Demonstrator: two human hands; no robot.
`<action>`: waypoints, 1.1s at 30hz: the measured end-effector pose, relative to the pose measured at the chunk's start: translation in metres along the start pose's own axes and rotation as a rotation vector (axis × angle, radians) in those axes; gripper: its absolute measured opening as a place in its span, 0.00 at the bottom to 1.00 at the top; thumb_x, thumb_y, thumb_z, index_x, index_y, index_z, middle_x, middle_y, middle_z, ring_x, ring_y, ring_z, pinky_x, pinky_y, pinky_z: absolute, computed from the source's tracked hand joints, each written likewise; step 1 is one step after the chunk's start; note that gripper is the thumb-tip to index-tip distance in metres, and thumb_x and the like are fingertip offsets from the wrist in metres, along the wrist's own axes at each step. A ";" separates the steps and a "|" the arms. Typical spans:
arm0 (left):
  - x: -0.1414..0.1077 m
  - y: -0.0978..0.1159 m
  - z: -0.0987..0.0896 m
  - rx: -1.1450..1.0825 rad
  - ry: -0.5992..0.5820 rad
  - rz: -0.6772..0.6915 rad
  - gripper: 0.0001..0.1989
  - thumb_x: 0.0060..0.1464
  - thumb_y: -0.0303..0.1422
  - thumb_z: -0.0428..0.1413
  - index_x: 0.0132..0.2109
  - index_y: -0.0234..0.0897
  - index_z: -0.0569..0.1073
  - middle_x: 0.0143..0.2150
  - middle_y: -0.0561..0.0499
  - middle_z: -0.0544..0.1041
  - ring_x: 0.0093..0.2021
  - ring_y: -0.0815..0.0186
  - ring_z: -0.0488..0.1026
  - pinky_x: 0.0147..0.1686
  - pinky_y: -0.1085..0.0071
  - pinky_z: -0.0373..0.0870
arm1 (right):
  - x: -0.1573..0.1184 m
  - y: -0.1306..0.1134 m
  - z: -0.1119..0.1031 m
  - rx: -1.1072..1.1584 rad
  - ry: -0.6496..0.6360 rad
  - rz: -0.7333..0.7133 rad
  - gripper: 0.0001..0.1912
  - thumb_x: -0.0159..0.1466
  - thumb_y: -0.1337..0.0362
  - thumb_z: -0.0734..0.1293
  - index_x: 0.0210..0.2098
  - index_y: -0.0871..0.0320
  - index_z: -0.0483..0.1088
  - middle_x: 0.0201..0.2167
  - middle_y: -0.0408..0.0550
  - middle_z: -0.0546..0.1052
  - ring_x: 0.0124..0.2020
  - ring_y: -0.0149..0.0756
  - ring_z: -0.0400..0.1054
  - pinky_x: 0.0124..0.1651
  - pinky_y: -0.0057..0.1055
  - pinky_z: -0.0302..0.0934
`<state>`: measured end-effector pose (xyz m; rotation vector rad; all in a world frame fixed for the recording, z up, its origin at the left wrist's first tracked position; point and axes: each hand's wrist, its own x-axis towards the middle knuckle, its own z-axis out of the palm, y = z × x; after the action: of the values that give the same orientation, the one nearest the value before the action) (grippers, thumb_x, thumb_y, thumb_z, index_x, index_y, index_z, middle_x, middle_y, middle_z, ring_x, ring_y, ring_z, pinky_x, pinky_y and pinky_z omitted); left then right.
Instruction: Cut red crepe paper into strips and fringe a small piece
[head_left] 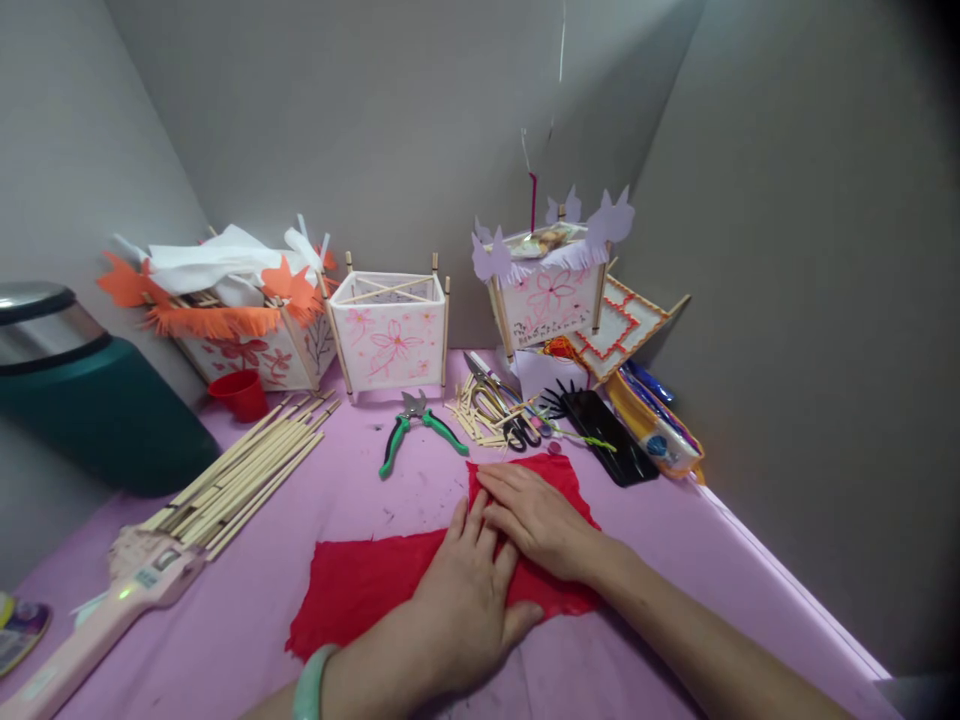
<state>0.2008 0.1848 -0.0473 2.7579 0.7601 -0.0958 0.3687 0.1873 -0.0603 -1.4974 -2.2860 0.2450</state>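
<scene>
A red cloth lies spread on the pink-covered table, its upper right part jutting toward the back. My left hand, with a pale green bangle at the wrist, rests flat on the cloth with its fingers spread. My right hand lies on the right part of the cloth, fingers stretched out, its fingertips touching or overlapping those of my left hand. Neither hand grips anything. Green-handled cutters lie open just behind the cloth.
Wooden sticks, a pink device, a red cup and a green bottle are at left. Decorated lanterns line the back. Scissors, short stick pieces, a phone and a pouch lie right.
</scene>
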 end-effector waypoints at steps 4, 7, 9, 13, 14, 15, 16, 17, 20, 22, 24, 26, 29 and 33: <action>0.002 0.001 -0.002 0.015 -0.029 -0.004 0.40 0.63 0.54 0.36 0.69 0.25 0.53 0.70 0.28 0.49 0.71 0.42 0.37 0.68 0.45 0.35 | 0.003 0.006 0.006 0.003 0.127 -0.057 0.24 0.72 0.58 0.54 0.57 0.68 0.68 0.58 0.62 0.71 0.61 0.48 0.62 0.63 0.50 0.56; 0.002 0.000 0.000 0.013 -0.044 0.005 0.40 0.63 0.53 0.35 0.69 0.26 0.53 0.70 0.30 0.49 0.71 0.43 0.38 0.68 0.44 0.36 | 0.003 0.007 0.009 0.046 0.178 -0.139 0.23 0.72 0.60 0.53 0.53 0.66 0.72 0.53 0.60 0.75 0.56 0.43 0.67 0.60 0.45 0.61; 0.002 -0.001 0.001 0.007 -0.022 0.005 0.39 0.63 0.54 0.34 0.69 0.28 0.53 0.70 0.32 0.50 0.71 0.43 0.39 0.67 0.44 0.37 | 0.005 0.007 0.009 0.040 0.137 -0.138 0.22 0.72 0.60 0.54 0.54 0.66 0.71 0.55 0.60 0.74 0.58 0.44 0.66 0.61 0.46 0.60; 0.002 0.000 0.001 0.013 -0.021 -0.021 0.39 0.63 0.54 0.35 0.69 0.29 0.53 0.70 0.32 0.51 0.71 0.42 0.39 0.67 0.44 0.39 | 0.009 0.003 0.008 -0.011 0.124 -0.089 0.22 0.71 0.60 0.57 0.58 0.64 0.68 0.60 0.59 0.70 0.62 0.45 0.61 0.64 0.48 0.56; 0.002 0.001 0.001 0.014 -0.030 -0.026 0.39 0.63 0.53 0.36 0.69 0.29 0.52 0.71 0.32 0.50 0.71 0.42 0.39 0.67 0.44 0.38 | 0.008 0.002 0.008 -0.017 0.151 -0.088 0.21 0.71 0.60 0.56 0.57 0.63 0.69 0.58 0.58 0.72 0.60 0.44 0.63 0.63 0.47 0.58; 0.003 0.001 -0.001 0.014 -0.043 -0.027 0.38 0.63 0.53 0.36 0.70 0.29 0.52 0.71 0.32 0.50 0.71 0.42 0.38 0.68 0.45 0.37 | 0.008 0.001 0.008 -0.023 0.173 -0.083 0.21 0.71 0.60 0.55 0.55 0.63 0.70 0.56 0.57 0.74 0.57 0.44 0.66 0.61 0.46 0.60; 0.003 0.002 -0.002 0.014 -0.056 -0.029 0.38 0.63 0.53 0.36 0.70 0.29 0.52 0.71 0.32 0.49 0.71 0.43 0.38 0.68 0.45 0.36 | 0.007 0.000 0.008 -0.031 0.184 -0.070 0.20 0.71 0.60 0.55 0.54 0.62 0.71 0.54 0.57 0.75 0.55 0.43 0.67 0.59 0.45 0.61; 0.003 0.003 -0.004 0.014 -0.073 -0.033 0.38 0.64 0.53 0.36 0.70 0.29 0.51 0.71 0.32 0.49 0.71 0.43 0.37 0.68 0.45 0.36 | 0.007 -0.001 0.008 -0.044 0.184 -0.049 0.20 0.71 0.60 0.55 0.53 0.62 0.72 0.53 0.57 0.76 0.55 0.43 0.68 0.58 0.45 0.62; 0.002 0.005 -0.008 0.008 -0.098 -0.057 0.38 0.63 0.53 0.37 0.70 0.29 0.51 0.71 0.32 0.46 0.70 0.43 0.36 0.68 0.45 0.37 | 0.006 0.001 0.009 -0.119 0.183 -0.005 0.21 0.71 0.58 0.56 0.56 0.63 0.70 0.58 0.58 0.72 0.59 0.45 0.64 0.61 0.46 0.59; 0.002 0.006 -0.011 0.007 -0.106 -0.070 0.38 0.63 0.53 0.37 0.69 0.29 0.51 0.71 0.32 0.45 0.70 0.44 0.34 0.67 0.46 0.37 | 0.005 0.002 0.008 -0.157 0.218 0.005 0.22 0.71 0.58 0.56 0.56 0.64 0.70 0.58 0.58 0.72 0.60 0.45 0.63 0.62 0.45 0.57; 0.002 0.006 -0.011 0.007 -0.104 -0.065 0.39 0.63 0.53 0.37 0.69 0.28 0.51 0.71 0.32 0.43 0.70 0.44 0.33 0.67 0.46 0.37 | 0.004 0.002 0.008 -0.176 0.255 0.034 0.20 0.72 0.60 0.54 0.50 0.62 0.73 0.50 0.56 0.77 0.53 0.43 0.68 0.58 0.42 0.61; 0.001 0.005 -0.010 0.001 -0.084 -0.051 0.39 0.63 0.53 0.38 0.69 0.28 0.51 0.71 0.32 0.40 0.70 0.45 0.32 0.67 0.46 0.37 | 0.002 0.002 0.007 -0.201 0.284 0.094 0.21 0.72 0.62 0.53 0.41 0.61 0.76 0.40 0.55 0.80 0.45 0.43 0.71 0.52 0.43 0.65; 0.001 0.003 -0.006 -0.005 -0.028 -0.037 0.39 0.63 0.54 0.38 0.70 0.29 0.49 0.71 0.33 0.38 0.70 0.45 0.32 0.67 0.45 0.38 | -0.002 0.006 0.008 -0.252 0.337 0.198 0.21 0.71 0.62 0.54 0.40 0.64 0.76 0.40 0.61 0.79 0.44 0.49 0.70 0.48 0.49 0.65; 0.001 0.003 -0.005 0.007 -0.023 -0.039 0.39 0.63 0.54 0.38 0.70 0.29 0.49 0.71 0.33 0.39 0.71 0.45 0.32 0.67 0.44 0.37 | -0.012 0.014 0.008 -0.280 0.349 0.192 0.20 0.71 0.62 0.55 0.50 0.65 0.73 0.50 0.62 0.76 0.52 0.49 0.68 0.55 0.49 0.63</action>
<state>0.2033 0.1842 -0.0415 2.7439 0.8088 -0.1384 0.3812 0.1831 -0.0756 -1.7403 -1.9592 -0.2775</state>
